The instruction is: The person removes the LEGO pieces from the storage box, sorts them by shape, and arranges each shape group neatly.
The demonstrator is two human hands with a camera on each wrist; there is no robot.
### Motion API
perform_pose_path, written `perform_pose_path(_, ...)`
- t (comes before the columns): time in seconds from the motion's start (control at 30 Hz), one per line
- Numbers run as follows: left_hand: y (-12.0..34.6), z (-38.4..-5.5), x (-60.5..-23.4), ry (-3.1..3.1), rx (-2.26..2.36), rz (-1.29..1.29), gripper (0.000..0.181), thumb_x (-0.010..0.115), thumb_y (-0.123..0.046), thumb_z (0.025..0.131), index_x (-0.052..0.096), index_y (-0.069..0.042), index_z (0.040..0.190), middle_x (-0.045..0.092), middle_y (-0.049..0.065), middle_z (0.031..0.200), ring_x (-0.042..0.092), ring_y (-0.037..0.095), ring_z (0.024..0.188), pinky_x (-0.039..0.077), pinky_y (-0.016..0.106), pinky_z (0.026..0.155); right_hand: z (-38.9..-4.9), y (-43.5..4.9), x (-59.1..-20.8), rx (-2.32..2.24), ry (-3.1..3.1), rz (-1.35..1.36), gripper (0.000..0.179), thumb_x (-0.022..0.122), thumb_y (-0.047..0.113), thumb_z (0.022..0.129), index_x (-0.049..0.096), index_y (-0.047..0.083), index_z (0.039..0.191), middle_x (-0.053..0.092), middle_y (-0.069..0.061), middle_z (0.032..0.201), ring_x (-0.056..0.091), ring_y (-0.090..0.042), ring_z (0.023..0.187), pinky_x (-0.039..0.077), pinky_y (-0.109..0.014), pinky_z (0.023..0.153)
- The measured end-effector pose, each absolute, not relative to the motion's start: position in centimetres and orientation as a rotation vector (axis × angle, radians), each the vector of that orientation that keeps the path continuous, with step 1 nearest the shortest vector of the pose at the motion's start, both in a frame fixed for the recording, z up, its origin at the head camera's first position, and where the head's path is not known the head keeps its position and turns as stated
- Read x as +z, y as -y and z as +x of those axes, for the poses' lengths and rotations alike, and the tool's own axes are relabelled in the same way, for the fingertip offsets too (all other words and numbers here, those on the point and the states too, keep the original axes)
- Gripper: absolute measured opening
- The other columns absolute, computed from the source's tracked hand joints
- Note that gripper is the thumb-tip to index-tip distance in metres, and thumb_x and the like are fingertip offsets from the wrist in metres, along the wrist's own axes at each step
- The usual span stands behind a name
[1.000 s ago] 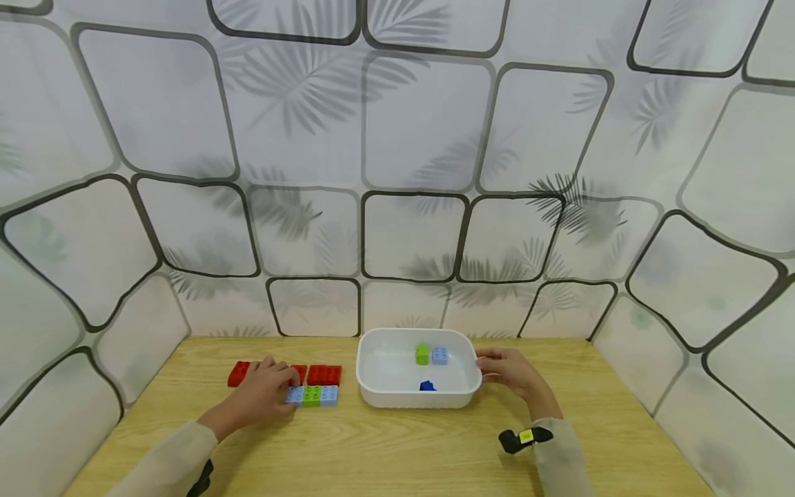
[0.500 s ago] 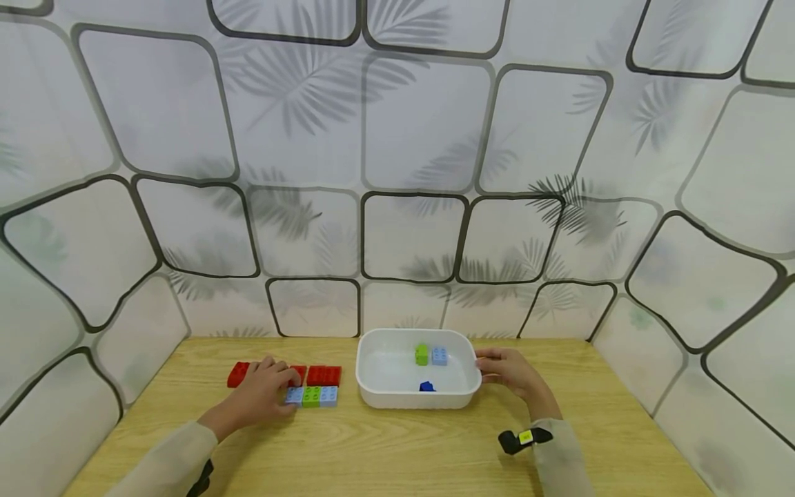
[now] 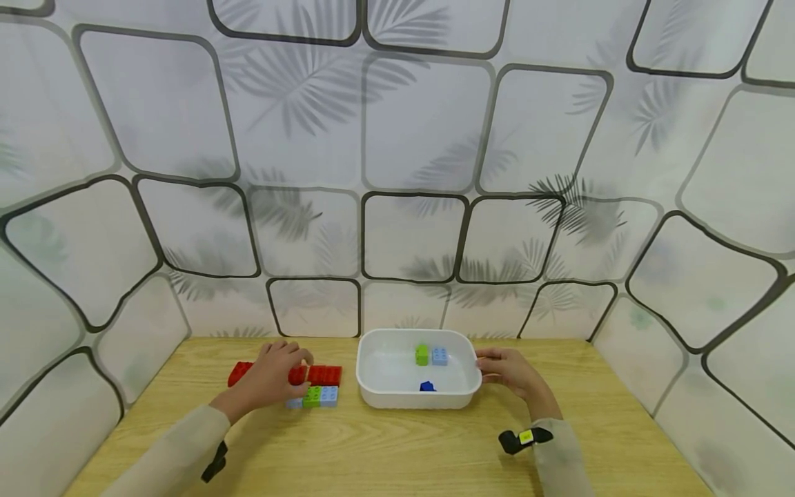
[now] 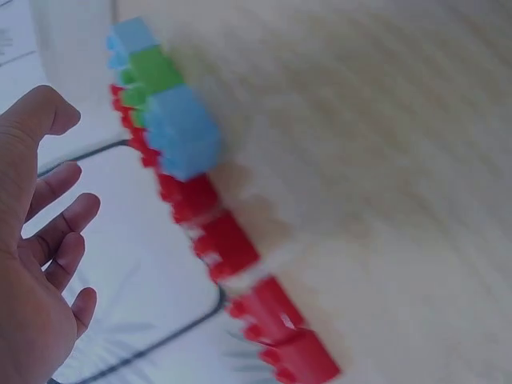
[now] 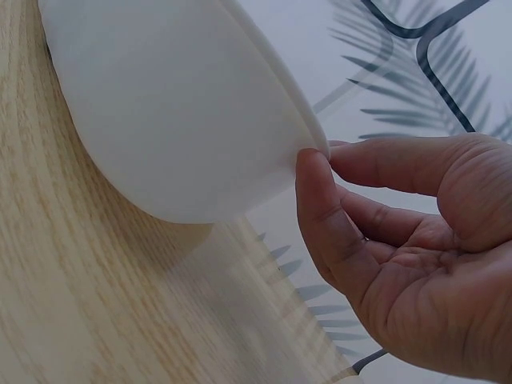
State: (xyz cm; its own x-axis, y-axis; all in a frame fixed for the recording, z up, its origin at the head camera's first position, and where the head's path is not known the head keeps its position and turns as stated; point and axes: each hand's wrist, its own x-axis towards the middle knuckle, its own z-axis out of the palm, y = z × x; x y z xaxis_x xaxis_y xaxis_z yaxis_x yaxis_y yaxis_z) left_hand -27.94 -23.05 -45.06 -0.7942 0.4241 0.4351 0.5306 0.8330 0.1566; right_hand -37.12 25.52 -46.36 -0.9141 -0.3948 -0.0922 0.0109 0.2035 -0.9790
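Observation:
My left hand (image 3: 276, 376) hovers above a row of toy building bricks on the left, its fingers loosely bent and holding nothing. Below it lies a line of joined bricks, with a green brick (image 3: 312, 396) between two light blue ones (image 4: 182, 132). Behind that line runs a row of red bricks (image 3: 324, 375), partly covered by the hand in the head view. On the right, my right hand (image 3: 512, 373) pinches the rim of a white plastic box (image 5: 184, 104) at its right end. Inside the box are a green brick (image 3: 421, 355), a light blue brick (image 3: 439, 356) and a dark blue piece (image 3: 426, 386).
Everything stands on a light wooden table (image 3: 385, 455). A patterned curtain (image 3: 410, 235) rises close behind the box and along both sides. The box's wall stands just right of the brick rows.
My left hand has let go of the left light blue brick and lifted up from the row, its fingers spreading. The right hand and the box have stayed in place.

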Motion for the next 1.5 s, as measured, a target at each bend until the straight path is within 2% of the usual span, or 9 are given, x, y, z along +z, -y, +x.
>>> perform_pose_path(0.27,18.9,-30.4,-43.4,2.588,-0.468,-0.739,0.027,0.081,-0.021,0.083,0.066,-0.018,0.105,0.058,-0.005,0.091,0.042,0.013,0.087,0.034,0.042,0.08,-37.4,-25.7,-46.5,-1.754,-2.168,-0.355,0.048,0.06,0.01,0.101,0.048,-0.019,0.138,0.072,-0.009,0.116,0.069,-0.01,0.092,0.059,-0.028,0.082)
perform_pose_path(0.5,14.7,-32.6,-43.2,2.623,-0.521,-0.781,0.028,0.078,-0.026,0.085,0.067,-0.017,0.11,0.062,0.0,0.095,0.044,0.016,0.09,0.035,0.045,0.085,-37.6,-25.8,-46.7,-1.752,-2.158,-0.367,0.049,0.06,0.01,0.101,0.047,-0.019,0.138,0.072,-0.008,0.115,0.069,-0.009,0.092,0.059,-0.028,0.082)
perform_pose_path(0.87,9.2,-34.9,-42.8,2.706,-0.56,-0.798,0.031,0.077,-0.023,0.086,0.067,-0.014,0.114,0.062,0.005,0.098,0.046,0.02,0.091,0.033,0.045,0.084,-37.7,-26.0,-46.8,-1.751,-2.16,-0.366,0.048,0.059,0.01,0.101,0.047,-0.019,0.138,0.072,-0.003,0.111,0.068,-0.008,0.092,0.059,-0.028,0.082)
perform_pose_path(1.13,6.3,-36.3,-44.1,2.806,-0.592,-0.77,0.042,0.077,-0.025,0.086,0.065,-0.01,0.123,0.065,0.011,0.109,0.05,0.026,0.098,0.036,0.051,0.088,-37.7,-26.0,-46.9,-1.758,-2.163,-0.349,0.048,0.06,0.01,0.102,0.048,-0.019,0.138,0.072,0.001,0.108,0.068,-0.008,0.091,0.058,-0.027,0.082)
perform_pose_path(1.5,3.6,-37.2,-45.0,2.914,-0.497,-0.674,0.051,0.081,-0.033,0.084,0.064,-0.014,0.128,0.063,0.009,0.122,0.049,0.028,0.11,0.036,0.05,0.095,-37.7,-25.9,-47.0,-1.743,-2.172,-0.346,0.049,0.061,0.013,0.102,0.049,-0.016,0.14,0.071,-0.008,0.119,0.069,-0.009,0.094,0.058,-0.029,0.084)
